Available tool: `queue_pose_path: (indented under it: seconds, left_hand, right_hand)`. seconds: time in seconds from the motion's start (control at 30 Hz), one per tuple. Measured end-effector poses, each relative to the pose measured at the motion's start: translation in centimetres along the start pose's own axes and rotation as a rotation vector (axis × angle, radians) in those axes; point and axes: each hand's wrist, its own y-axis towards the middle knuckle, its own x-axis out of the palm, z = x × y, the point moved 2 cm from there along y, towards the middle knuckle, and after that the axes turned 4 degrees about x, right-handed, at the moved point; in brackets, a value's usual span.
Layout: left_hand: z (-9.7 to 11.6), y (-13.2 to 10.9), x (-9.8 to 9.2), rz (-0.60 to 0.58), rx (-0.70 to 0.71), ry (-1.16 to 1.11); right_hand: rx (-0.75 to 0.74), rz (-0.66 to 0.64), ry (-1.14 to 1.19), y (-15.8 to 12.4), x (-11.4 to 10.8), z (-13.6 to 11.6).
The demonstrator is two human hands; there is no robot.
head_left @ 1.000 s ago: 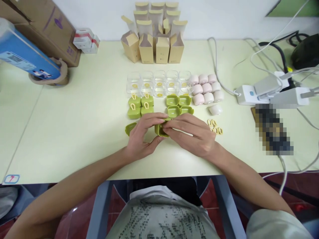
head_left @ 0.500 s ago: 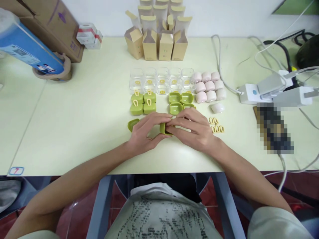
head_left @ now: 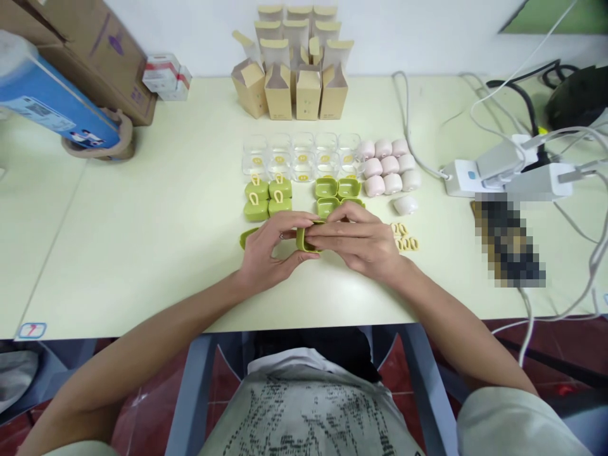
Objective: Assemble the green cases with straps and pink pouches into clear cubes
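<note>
My left hand [head_left: 265, 253] is wrapped round a small green cup [head_left: 300, 239], thumb below and fingers above, its opening turned to the right. My right hand [head_left: 368, 246] has its fingers pushed into that opening and pressed against the cup; their tips are hidden inside. Beside my left hand lies another green piece [head_left: 247, 237], partly covered. Beyond the hands sit several green cups [head_left: 327, 187] with openings up, and several green pieces [head_left: 256, 210] topped by pale yellow loops. Loose yellow loops [head_left: 406, 244] lie next to my right wrist.
Clear plastic cups [head_left: 304, 142] and pale pink rounded pieces [head_left: 390, 166] stand in rows farther back. Open cardboard boxes [head_left: 308, 95] line the wall. On the right are a power strip [head_left: 468, 179], cables and a pixelated object [head_left: 508, 244]; a blue roll [head_left: 61, 95] leans at left.
The right fingers sit a little differently in the green cup, straighter and closer together. The whole view has shifted slightly; both hands stay on the cup.
</note>
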Motion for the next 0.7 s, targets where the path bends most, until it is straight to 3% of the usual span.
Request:
queue_pose_path:
  seconds: [0.17,0.3,0.4,0.5,0.7]
  left_hand:
    - [0.3,0.4,0.1,0.013,0.03,-0.012]
    - [0.5,0.7,0.1,0.017,0.076,-0.021]
    - [0.4,0.8,0.0,0.015,0.085,-0.025]
    - [0.3,0.9,-0.1,0.013,0.101,-0.004]
    - [0.0,1.1,-0.3,0.053,0.112,0.013]
  right_hand:
    - [0.081,0.059,-0.059,-0.4,0.2,-0.1]
    - [0.313,0.202,-0.079,-0.8,0.7,-0.1]
    - [0.573,0.214,0.164,-0.9,1.1,0.3]
    - [0.768,0.119,0.487,-0.8,1.5,0.7]
    - [0.906,0.051,0.896,-0.5,2.1,0.9]
